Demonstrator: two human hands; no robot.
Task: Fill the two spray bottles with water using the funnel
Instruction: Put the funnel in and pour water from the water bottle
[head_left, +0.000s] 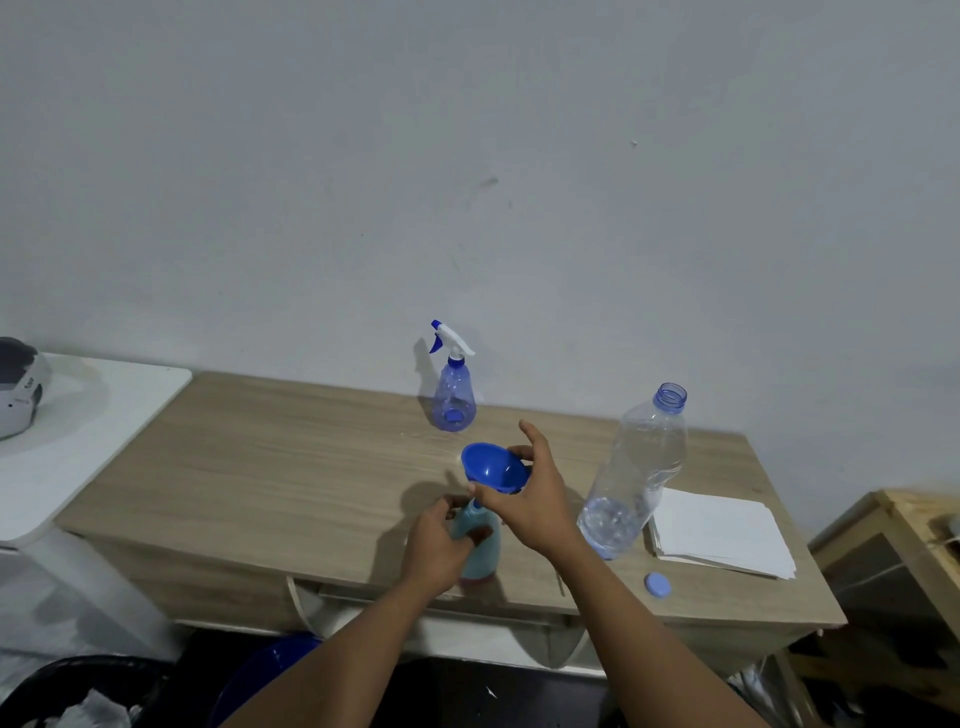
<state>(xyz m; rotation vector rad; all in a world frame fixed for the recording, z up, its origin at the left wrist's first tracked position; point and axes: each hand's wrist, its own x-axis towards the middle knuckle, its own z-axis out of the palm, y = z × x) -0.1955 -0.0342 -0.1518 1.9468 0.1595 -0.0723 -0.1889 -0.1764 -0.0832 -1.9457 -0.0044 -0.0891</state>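
Observation:
A light teal spray bottle (485, 551) without its sprayer stands near the front edge of the wooden table (270, 467). My left hand (441, 540) grips its shoulder. A blue funnel (493, 466) sits tilted over its neck, with my right hand (530, 493) holding it by the rim. A second, clear blue spray bottle (454, 395) with a white and blue trigger head stands at the back of the table. To the right stands an uncapped clear water bottle (636, 478) with a little water at the bottom.
A stack of white paper (722, 530) lies at the right, and a blue bottle cap (657, 584) lies near the front edge. A white table with a helmet (18, 384) is at the left. A wooden crate (904, 551) stands at the right.

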